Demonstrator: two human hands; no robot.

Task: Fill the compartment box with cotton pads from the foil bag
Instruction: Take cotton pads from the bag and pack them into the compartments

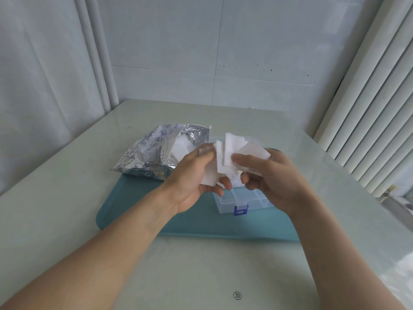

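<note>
Several white square cotton pads (228, 153) are fanned out between both hands, held above the clear compartment box (228, 201). My left hand (196, 175) grips the left part of the stack, thumb on top. My right hand (266, 177) pinches the right part, thumb pressed on the front pad. The box has a blue latch (241, 209) at its front and visible dividers; my hands hide most of it. The silver foil bag (154, 151) lies open to the left with more white pads inside.
Box and bag sit on a teal mat (138, 206) on a pale glass-topped table (67, 175). A tiled wall stands behind, a curtain to the left and white vertical slats to the right.
</note>
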